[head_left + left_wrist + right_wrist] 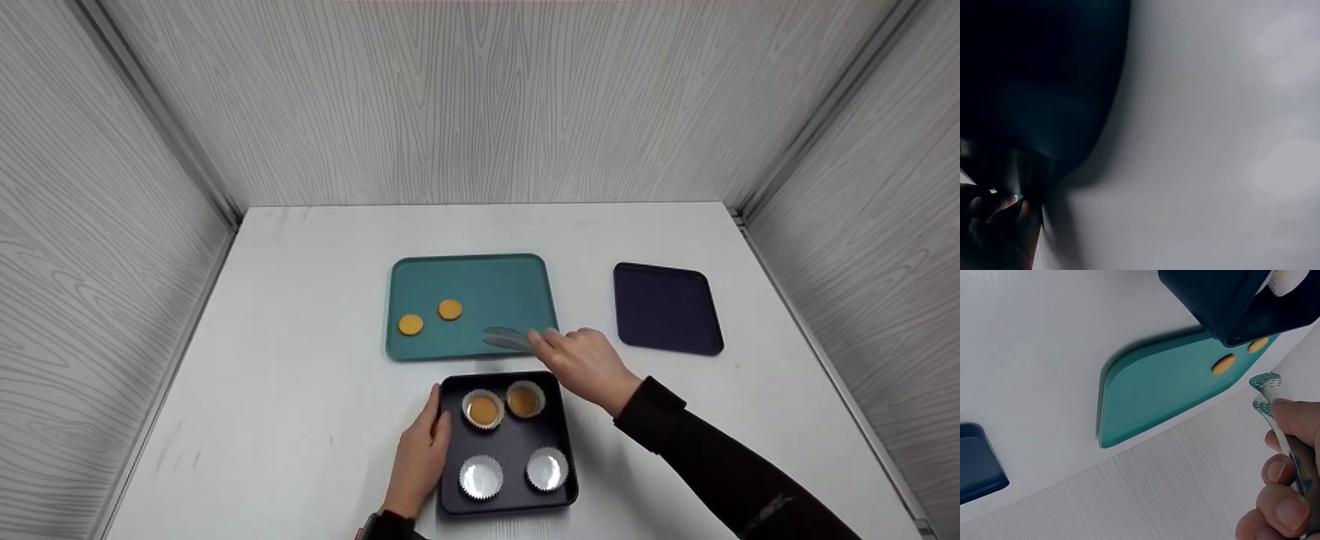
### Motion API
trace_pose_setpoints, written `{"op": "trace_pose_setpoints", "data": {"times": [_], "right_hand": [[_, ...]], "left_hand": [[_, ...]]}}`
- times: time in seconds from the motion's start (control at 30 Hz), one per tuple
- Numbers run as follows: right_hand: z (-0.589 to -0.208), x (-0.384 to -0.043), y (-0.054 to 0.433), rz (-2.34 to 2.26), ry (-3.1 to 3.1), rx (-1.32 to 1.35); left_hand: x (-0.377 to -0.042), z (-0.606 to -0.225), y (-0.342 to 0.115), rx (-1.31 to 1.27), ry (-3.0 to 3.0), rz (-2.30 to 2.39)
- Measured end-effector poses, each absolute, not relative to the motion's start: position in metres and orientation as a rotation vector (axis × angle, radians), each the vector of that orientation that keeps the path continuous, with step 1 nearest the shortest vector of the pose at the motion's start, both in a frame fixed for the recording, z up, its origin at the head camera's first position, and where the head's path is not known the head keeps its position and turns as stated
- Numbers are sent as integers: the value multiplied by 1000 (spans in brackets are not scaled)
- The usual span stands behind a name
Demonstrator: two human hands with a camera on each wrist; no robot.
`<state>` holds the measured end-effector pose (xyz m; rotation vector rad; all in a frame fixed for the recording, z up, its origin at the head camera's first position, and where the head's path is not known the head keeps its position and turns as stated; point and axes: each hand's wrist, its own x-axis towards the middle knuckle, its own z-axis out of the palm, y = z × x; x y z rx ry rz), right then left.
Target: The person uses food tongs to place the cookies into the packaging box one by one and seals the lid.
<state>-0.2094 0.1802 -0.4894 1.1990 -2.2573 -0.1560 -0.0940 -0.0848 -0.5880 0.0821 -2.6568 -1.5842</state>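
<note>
My left hand [420,457] grips the left edge of a dark square tray [514,442], its thumb near the rim. In that tray stand several fluted cups: the two far ones hold yellow discs [483,410], while the two near cups [481,477] show shiny pale bottoms. Metal tongs [508,343] are in my right hand [592,367], above the near edge of a teal tray [502,292]. Nothing is between their perforated tips [1266,381], which stand slightly apart. Two yellow discs [450,310] lie on the teal tray's left half. The left wrist view is mostly dark.
A second dark tray [667,309] lies on the white table [300,300] at the right. Grey wood-grain panels [480,105] enclose the table at the back and both sides.
</note>
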Motion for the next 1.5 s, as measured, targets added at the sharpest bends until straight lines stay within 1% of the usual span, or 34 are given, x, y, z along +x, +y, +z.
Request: {"op": "trace_pose_setpoints", "data": {"times": [0.6, 1.5], "right_hand": [[-504, -234, 158, -223, -2315, 1189], [-510, -252, 130, -385, -2313, 1210]], "left_hand": [[-93, -588, -84, 82, -2654, -1584], [-92, -590, -84, 93, -2667, -1577]]}}
